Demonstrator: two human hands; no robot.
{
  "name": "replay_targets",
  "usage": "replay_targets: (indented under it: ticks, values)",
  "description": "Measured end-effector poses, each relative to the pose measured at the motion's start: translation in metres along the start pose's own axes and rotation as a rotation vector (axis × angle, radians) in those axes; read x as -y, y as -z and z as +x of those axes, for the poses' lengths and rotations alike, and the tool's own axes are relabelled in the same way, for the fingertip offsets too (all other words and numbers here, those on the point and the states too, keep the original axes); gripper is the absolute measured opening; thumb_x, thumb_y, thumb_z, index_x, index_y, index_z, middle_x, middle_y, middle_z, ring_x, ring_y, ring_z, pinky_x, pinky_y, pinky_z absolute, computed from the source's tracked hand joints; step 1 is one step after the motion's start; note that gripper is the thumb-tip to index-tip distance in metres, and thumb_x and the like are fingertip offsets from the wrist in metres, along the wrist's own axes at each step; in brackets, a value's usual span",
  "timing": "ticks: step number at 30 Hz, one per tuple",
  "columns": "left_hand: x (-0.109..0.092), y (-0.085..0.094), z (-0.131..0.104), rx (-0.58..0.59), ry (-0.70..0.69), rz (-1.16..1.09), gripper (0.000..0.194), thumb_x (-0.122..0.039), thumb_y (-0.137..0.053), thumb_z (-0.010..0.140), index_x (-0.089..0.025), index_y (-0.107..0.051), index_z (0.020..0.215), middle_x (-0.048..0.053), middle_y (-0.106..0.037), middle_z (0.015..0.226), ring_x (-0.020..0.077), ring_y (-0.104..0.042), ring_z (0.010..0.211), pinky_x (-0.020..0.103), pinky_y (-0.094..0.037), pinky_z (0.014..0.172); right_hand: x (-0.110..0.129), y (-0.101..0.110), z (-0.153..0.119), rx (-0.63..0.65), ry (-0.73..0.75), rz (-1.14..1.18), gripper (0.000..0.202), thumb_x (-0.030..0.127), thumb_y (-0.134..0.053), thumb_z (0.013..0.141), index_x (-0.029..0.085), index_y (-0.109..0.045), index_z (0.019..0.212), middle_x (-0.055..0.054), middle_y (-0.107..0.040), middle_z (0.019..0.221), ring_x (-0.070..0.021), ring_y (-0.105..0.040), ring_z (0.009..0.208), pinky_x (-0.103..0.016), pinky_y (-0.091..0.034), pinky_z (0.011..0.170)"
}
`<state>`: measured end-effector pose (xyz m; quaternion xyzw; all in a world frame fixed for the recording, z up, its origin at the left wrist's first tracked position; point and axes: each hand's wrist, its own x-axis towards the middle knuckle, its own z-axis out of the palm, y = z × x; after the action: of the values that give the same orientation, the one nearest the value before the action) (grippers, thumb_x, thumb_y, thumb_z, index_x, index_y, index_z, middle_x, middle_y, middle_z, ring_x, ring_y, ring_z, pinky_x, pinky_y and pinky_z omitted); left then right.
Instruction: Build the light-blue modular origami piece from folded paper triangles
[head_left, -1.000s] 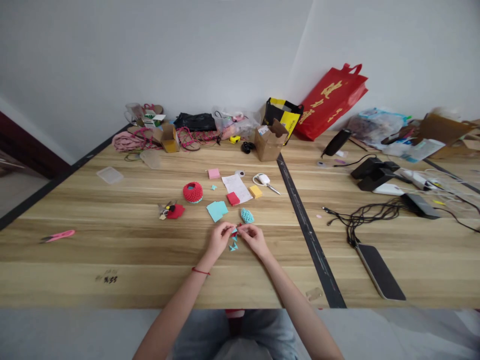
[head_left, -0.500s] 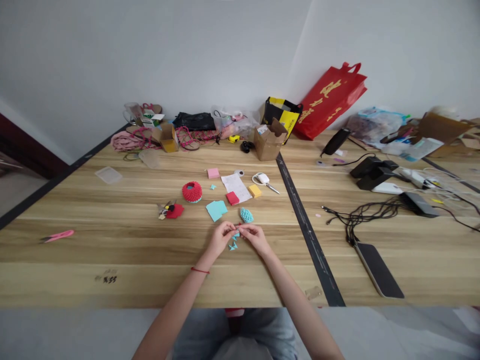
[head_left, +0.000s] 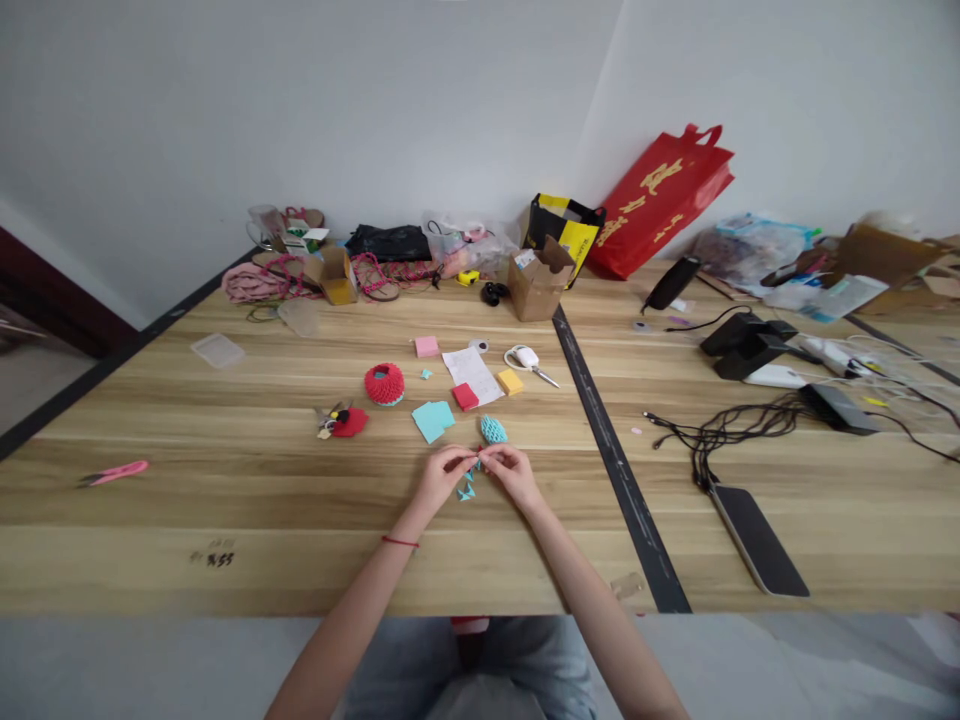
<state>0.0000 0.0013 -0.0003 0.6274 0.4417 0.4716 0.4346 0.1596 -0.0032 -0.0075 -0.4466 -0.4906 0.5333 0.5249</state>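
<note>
My left hand [head_left: 440, 478] and my right hand [head_left: 514, 474] meet over the table, fingertips pinched together on a small folded paper piece [head_left: 478, 456], partly hidden, with red and light blue showing. Just below them lie several small folded blue paper pieces [head_left: 466, 492]. Right behind the fingers sits a blue ball of interlocked folded paper [head_left: 493, 430]. To the left of it are blue paper sheets [head_left: 433, 421]. Farther left stands a round red paper form [head_left: 385, 383] with an open top and a blue bottom edge.
A red paper stack [head_left: 465, 397] lies on a written sheet [head_left: 480, 372], with yellow [head_left: 511, 381] and pink [head_left: 427, 346] stacks nearby. White-handled scissors [head_left: 530, 362] lie behind. Keys [head_left: 334, 420] and pink snips [head_left: 116, 473] are left; cables [head_left: 720, 435] and a dark flat device [head_left: 759, 540] are right.
The fingertips have shifted slightly around the small paper piece, and my left fingers now sit straighter and closer to the right ones. Everything else on the table stays where it was.
</note>
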Motion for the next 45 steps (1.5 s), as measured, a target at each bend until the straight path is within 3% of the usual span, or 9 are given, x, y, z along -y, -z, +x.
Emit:
replay_targets:
  ticks: [7, 13, 19, 27, 31, 34, 38, 42, 45]
  values:
    - [0.009, -0.003, -0.001, -0.011, 0.127, -0.146, 0.021, -0.034, -0.068, 0.073, -0.015, -0.063, 0.078, 0.005, -0.067, 0.079, 0.0152, -0.064, 0.074, 0.027, -0.052, 0.071, 0.003, -0.002, -0.001, -0.033, 0.082, -0.087, 0.026, 0.044, -0.07, 0.069, 0.018, -0.065, 0.07, -0.004, -0.065, 0.075, -0.0151, -0.057, 0.066, -0.027, -0.045, 0.063]
    - [0.009, -0.004, -0.001, -0.011, 0.167, -0.225, 0.024, -0.034, -0.069, 0.072, -0.015, -0.06, 0.084, 0.006, -0.067, 0.083, 0.0156, -0.066, 0.076, 0.028, -0.053, 0.071, 0.005, -0.003, -0.003, -0.033, 0.019, -0.175, 0.029, 0.047, -0.066, 0.073, 0.018, -0.064, 0.076, 0.001, -0.058, 0.059, -0.0112, -0.045, 0.05, -0.025, -0.041, 0.051]
    - [0.008, -0.004, -0.002, -0.031, 0.138, -0.174, 0.021, -0.031, -0.068, 0.073, -0.015, -0.061, 0.085, 0.006, -0.067, 0.084, 0.0153, -0.066, 0.077, 0.027, -0.054, 0.072, 0.002, -0.003, -0.004, -0.017, 0.035, -0.179, 0.027, 0.045, -0.066, 0.072, 0.018, -0.066, 0.074, -0.002, -0.062, 0.063, -0.0138, -0.05, 0.054, -0.026, -0.042, 0.055]
    - [0.01, -0.006, -0.003, 0.027, 0.128, -0.164, 0.021, -0.03, -0.07, 0.072, -0.015, -0.061, 0.084, 0.007, -0.07, 0.086, 0.0172, -0.068, 0.082, 0.03, -0.055, 0.077, 0.005, -0.004, -0.005, -0.026, 0.101, -0.245, 0.025, 0.044, -0.063, 0.076, 0.018, -0.064, 0.072, -0.002, -0.063, 0.066, -0.0153, -0.053, 0.059, -0.027, -0.043, 0.061]
    - [0.003, -0.002, -0.005, -0.057, 0.016, 0.045, 0.012, -0.029, -0.065, 0.077, -0.018, -0.064, 0.082, 0.006, -0.071, 0.084, 0.0171, -0.067, 0.076, 0.031, -0.055, 0.075, 0.007, -0.007, -0.006, -0.02, 0.094, -0.206, 0.029, 0.048, -0.064, 0.075, 0.019, -0.06, 0.076, -0.002, -0.061, 0.068, -0.0138, -0.052, 0.058, -0.026, -0.043, 0.057]
    - [-0.006, 0.002, -0.005, -0.109, -0.118, 0.203, 0.007, -0.025, -0.062, 0.08, -0.021, -0.066, 0.079, 0.005, -0.071, 0.083, 0.0188, -0.065, 0.08, 0.034, -0.052, 0.078, 0.007, -0.009, -0.007, 0.005, 0.024, -0.14, 0.034, 0.053, -0.06, 0.077, 0.019, -0.055, 0.077, 0.004, -0.051, 0.057, -0.0097, -0.042, 0.047, -0.022, -0.034, 0.046]
    - [-0.011, 0.005, -0.005, -0.092, -0.266, 0.279, 0.013, -0.024, -0.057, 0.084, -0.022, -0.067, 0.075, 0.006, -0.071, 0.08, 0.0196, -0.062, 0.082, 0.037, -0.05, 0.08, 0.009, -0.009, -0.008, 0.162, -0.116, -0.058, 0.046, 0.062, -0.048, 0.081, 0.019, -0.051, 0.066, 0.007, -0.04, 0.046, -0.0069, -0.03, 0.038, -0.022, -0.022, 0.038]
    - [-0.01, 0.004, -0.008, -0.02, -0.34, 0.38, 0.018, -0.021, -0.055, 0.085, -0.023, -0.066, 0.071, 0.005, -0.071, 0.083, 0.0201, -0.06, 0.085, 0.038, -0.047, 0.082, 0.012, -0.008, -0.009, 0.245, -0.15, -0.002, 0.048, 0.065, -0.053, 0.076, 0.019, -0.051, 0.064, 0.006, -0.044, 0.048, -0.0068, -0.033, 0.038, -0.022, -0.023, 0.038]
    - [-0.011, 0.002, -0.009, -0.03, -0.342, 0.416, 0.017, -0.018, -0.053, 0.085, -0.023, -0.067, 0.077, 0.006, -0.069, 0.093, 0.0206, -0.059, 0.092, 0.038, -0.046, 0.086, 0.011, -0.007, -0.009, 0.248, -0.135, 0.018, 0.046, 0.064, -0.056, 0.074, 0.019, -0.051, 0.065, 0.005, -0.046, 0.05, -0.0068, -0.034, 0.039, -0.022, -0.026, 0.04]
